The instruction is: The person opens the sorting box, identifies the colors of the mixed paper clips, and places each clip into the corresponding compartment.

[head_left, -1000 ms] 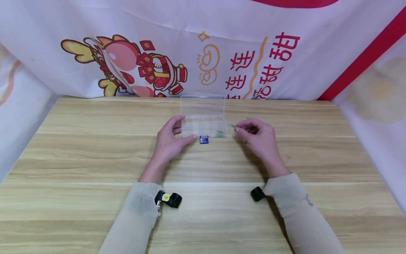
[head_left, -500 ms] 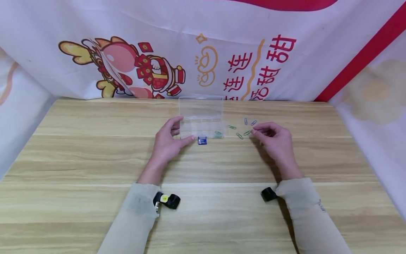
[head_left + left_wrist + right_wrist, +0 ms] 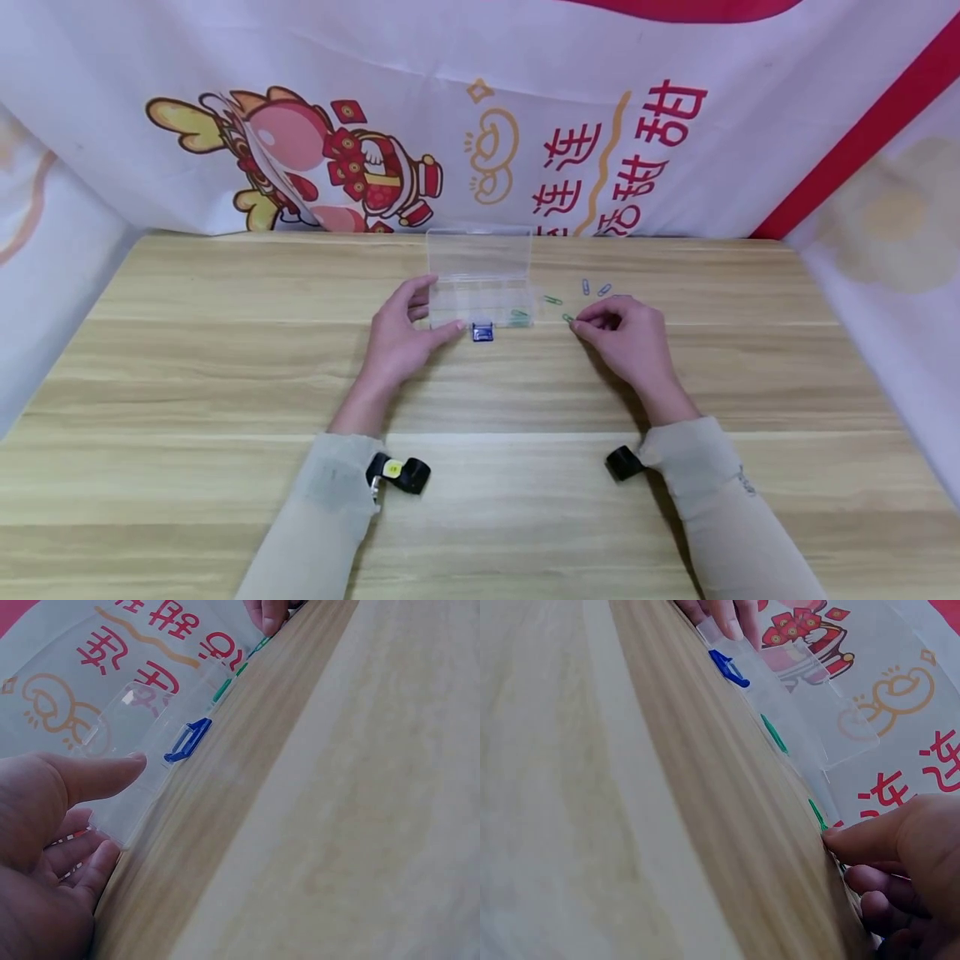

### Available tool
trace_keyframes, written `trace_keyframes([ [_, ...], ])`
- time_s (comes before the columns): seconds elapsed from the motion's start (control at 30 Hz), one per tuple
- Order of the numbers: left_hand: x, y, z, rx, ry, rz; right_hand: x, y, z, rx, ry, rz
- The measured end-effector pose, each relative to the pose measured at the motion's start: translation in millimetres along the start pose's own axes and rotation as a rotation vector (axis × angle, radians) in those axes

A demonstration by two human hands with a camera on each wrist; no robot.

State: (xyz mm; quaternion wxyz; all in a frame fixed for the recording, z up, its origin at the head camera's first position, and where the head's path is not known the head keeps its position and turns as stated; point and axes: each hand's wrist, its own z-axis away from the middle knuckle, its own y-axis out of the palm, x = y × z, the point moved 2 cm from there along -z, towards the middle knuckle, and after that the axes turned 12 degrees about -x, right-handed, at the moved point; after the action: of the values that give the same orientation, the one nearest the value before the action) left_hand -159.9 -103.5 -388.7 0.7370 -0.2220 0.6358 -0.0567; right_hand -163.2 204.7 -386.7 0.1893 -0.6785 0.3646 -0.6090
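My left hand (image 3: 405, 333) grips the left end of a clear plastic compartment box (image 3: 480, 293), thumb on the front edge and fingers behind. The box's clear lid (image 3: 480, 252) stands up, and its blue latch (image 3: 482, 332) hangs down in front. Green paper clips (image 3: 519, 317) lie in the front right compartment. My right hand (image 3: 622, 333) is right of the box, thumb and index finger pinching a green paper clip (image 3: 567, 317) at the table. In the right wrist view the thumb tip sits at the end of a green clip (image 3: 817, 814).
Another green paper clip (image 3: 552, 300) lies between the box and my right hand. Two blue paper clips (image 3: 586, 287) lie behind that hand. A printed white cloth (image 3: 480, 150) hangs along the back edge of the wooden table (image 3: 495, 500).
My right hand moved right, away from the box, uncovering the loose clips, then came back left to a green clip. My left hand stayed on the box.
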Motion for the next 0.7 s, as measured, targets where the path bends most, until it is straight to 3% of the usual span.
trace_keyframes([
  [0.4, -0.7, -0.3, 0.5, -0.001, 0.013, 0.004, -1.8, 2.2, 1.1, 0.001, -0.025, 0.002],
  [0.7, 0.1, -0.5, 0.0, -0.006, 0.015, 0.006, -1.2, 3.9, 2.4, 0.019, 0.037, -0.030],
])
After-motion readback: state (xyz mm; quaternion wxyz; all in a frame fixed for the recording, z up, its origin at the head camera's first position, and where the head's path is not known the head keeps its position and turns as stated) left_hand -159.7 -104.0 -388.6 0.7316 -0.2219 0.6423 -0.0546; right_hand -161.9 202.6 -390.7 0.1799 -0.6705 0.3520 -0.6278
